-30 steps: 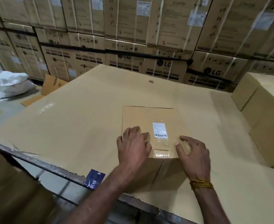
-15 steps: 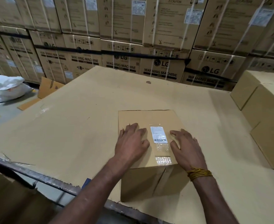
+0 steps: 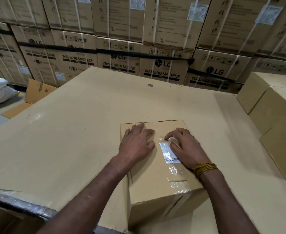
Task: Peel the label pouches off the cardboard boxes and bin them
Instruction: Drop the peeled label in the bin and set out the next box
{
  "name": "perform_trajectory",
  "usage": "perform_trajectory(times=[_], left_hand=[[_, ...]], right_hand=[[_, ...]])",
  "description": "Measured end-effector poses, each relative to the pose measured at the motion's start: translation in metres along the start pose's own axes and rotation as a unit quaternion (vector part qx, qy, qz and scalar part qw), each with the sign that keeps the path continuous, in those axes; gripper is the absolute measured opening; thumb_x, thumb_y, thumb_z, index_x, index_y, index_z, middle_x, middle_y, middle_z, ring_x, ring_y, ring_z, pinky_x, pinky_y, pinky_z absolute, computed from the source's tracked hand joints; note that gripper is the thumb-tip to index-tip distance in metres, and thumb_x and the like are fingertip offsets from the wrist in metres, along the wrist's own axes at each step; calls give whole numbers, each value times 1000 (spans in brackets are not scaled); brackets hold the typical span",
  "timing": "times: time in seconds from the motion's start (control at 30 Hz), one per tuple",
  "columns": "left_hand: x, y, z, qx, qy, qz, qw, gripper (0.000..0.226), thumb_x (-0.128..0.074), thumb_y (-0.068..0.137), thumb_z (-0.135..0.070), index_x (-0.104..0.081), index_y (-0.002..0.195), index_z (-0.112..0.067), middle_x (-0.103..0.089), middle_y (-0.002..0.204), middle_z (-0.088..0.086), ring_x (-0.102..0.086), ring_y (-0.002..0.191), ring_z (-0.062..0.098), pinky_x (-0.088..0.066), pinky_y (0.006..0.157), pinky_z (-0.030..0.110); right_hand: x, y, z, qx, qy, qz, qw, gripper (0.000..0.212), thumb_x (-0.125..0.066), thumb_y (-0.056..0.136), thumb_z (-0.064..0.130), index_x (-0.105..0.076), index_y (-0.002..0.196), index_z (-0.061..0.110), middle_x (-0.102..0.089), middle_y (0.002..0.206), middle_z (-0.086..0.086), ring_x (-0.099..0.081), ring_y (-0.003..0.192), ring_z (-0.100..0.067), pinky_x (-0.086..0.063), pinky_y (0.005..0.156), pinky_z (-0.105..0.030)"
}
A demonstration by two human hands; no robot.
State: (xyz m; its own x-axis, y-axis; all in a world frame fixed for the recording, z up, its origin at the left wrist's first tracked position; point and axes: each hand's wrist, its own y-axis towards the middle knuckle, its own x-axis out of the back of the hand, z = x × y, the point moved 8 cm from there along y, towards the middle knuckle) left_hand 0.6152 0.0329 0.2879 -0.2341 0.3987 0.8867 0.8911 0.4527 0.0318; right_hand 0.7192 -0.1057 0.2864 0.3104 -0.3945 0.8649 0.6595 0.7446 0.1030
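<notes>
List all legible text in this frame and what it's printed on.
"LG" – logo on the stacked cartons behind the table.
"WASHING MACHINE" – printed under the logo on those same cartons.
White label in the clear pouch on the small cardboard box: barcode visible, print too small to read.
White stickers high on the upper cartons: blurred, unreadable.
Handling pictograms on the cartons: symbols only, no legible words.

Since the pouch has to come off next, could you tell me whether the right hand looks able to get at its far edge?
Probably yes. The right hand lies on the label pouch with curled fingertips at its far edge, and the left hand rests flat on the box beside it, blocking nothing.
</notes>
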Motion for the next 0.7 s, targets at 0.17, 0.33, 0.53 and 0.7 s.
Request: perform_trajectory(times=[0.17,0.33,0.53,0.7], left_hand=[[-1,36,10,-19,-29,-3,999,34,-49,93,-29,-55,127,-36,-40,153,-2,-22,149,22,-9,123,40],[-7,47,14,-29,-22,-25,999,29,-47,92,-31,-55,120,-35,-50,143,-5,-27,147,23,-12,121,41],[-7,47,15,-37,-18,-41,998,28,-47,93,-31,-55,120,-35,-51,141,-7,-27,147,21,-13,121,40],[-6,47,15,-39,-25,-48,998,28,-49,91,-30,-56,117,-35,-53,137,-9,-32,142,18,-13,121,39]], right_hand=[[-4,-2,2,-2,-15,4,1000,30,-43,91,34,-56,117,42,-41,147,5,-26,144,-9,-23,112,-33],[-7,-1,-1,-16,-13,7,1000,36,-33,85,42,-54,115,43,-37,150,9,-20,146,-3,-20,117,-38],[-14,2,-9,-9,-25,15,1000,36,-26,84,50,-44,116,48,-34,153,10,-14,149,-3,-19,119,-46],[-15,3,-9,-8,-24,19,1000,35,-25,83,52,-44,111,45,-30,156,7,-13,150,-7,-14,121,-44]])
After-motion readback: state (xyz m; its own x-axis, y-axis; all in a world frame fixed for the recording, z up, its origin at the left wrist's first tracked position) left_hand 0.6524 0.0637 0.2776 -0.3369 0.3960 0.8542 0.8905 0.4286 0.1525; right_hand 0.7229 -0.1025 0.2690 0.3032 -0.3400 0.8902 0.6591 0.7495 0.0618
